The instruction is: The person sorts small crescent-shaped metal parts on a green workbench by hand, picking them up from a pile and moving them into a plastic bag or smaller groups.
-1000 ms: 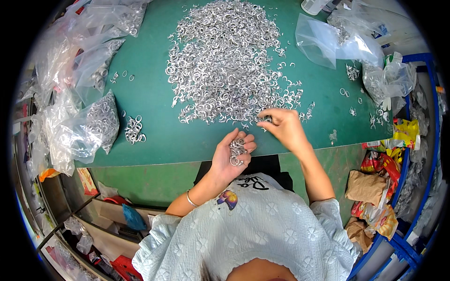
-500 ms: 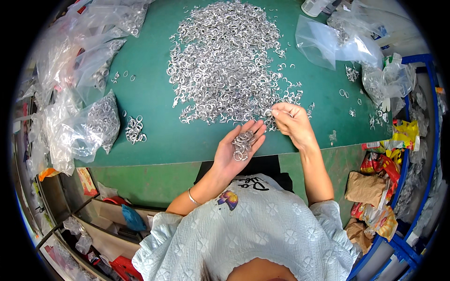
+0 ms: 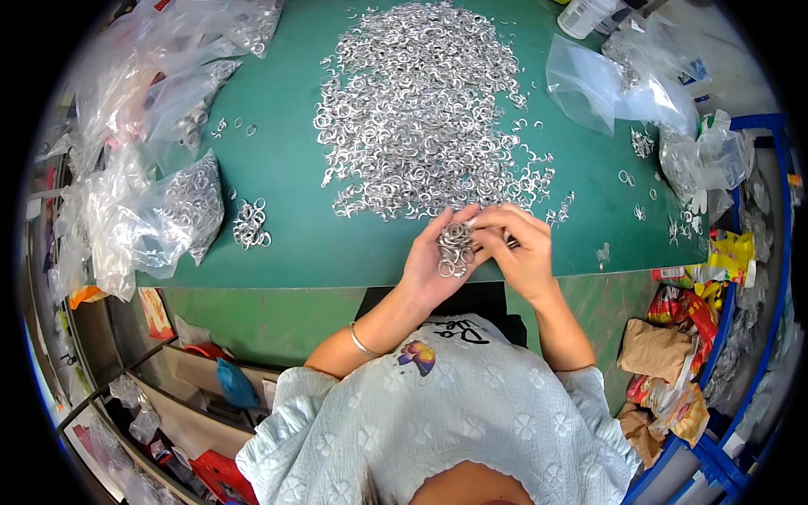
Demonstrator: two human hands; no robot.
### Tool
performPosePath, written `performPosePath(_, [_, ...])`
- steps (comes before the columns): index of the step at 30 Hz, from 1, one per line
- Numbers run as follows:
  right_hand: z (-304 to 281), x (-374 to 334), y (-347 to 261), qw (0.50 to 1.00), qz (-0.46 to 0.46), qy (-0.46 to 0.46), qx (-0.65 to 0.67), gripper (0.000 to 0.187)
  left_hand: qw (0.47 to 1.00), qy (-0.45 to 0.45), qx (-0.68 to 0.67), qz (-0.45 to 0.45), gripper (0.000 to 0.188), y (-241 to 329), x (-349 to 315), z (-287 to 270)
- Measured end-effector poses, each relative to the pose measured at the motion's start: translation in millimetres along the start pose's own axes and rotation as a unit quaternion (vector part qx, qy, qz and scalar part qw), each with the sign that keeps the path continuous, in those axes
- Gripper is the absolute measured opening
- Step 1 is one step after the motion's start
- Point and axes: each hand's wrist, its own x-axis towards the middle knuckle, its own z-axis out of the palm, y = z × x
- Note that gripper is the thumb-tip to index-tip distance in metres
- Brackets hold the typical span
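Observation:
A handful of silver metal rings lies in my left hand, which is turned palm up and cupped beneath them. My right hand meets it from the right, thumb and fingers pinched together at the edge of the handful. Whatever sits between those fingertips is hidden. Just beyond both hands spreads a large heap of silver rings, many of them open, curved pieces, on the green tabletop.
Clear plastic bags, some filled with rings, crowd the left side beside a small ring pile. At right are more bags, small ring clusters and a white bottle. Blue shelving and packets stand at far right.
My right hand has moved left from the heap's near edge to the rings in my left palm. My left hand has shifted slightly right, and the whole view has shifted a little.

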Motion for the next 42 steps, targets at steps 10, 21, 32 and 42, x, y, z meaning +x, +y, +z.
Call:
performPosePath(10, [26.6,9.2,-6.1,0.971,-0.158,-0.077,-0.162,0.012,0.995,0.087,0.046,0.033,0.034,-0.7,4.6,5.0])
performPosePath(21, [17.1,-1.4,6.9,0.990,0.037,0.053,0.127,0.011,0.937,0.180,0.056,0.295,0.020,55.3,-44.5,51.1])
performPosePath(32, [26.5,-5.6,27.7,0.997,0.008,-0.005,-0.075,0.011,-0.067,0.334,0.820,0.459,0.014,201.3,-123.6,43.7])
performPosePath(42, [91.0,35.8,27.4,0.897,-0.212,-0.148,-0.360,0.045,-0.077,0.390,0.816,0.419,0.026,181.9,-111.4,51.1])
